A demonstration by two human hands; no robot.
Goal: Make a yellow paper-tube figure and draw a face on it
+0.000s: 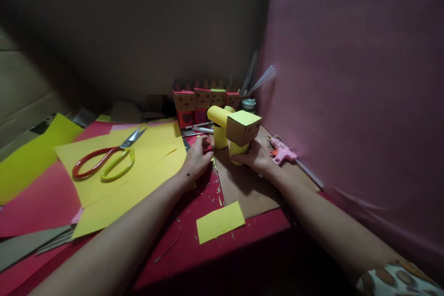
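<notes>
My right hand (259, 158) is wrapped round the yellow paper tube body of a cardboard figure. A box head (243, 130) with a yellow paper top and dark drawn marks sits on that tube. My left hand (197, 158) rests at the cardboard's left edge, its fingers curled beside something red (207, 144); what they hold, if anything, is hidden. Between the hands stands another yellow tube (220, 137), with a yellow roll (218, 114) lying across it. A small yellow paper rectangle (221, 223) lies nearer me.
Scissors (114, 155) with one red and one yellow handle lie on yellow sheets (156, 148) at left. A pink glue gun (283, 150) lies right on the cardboard sheet (249, 194). Several finished box figures (203, 97) stand at the back, near a lidded jar (249, 105).
</notes>
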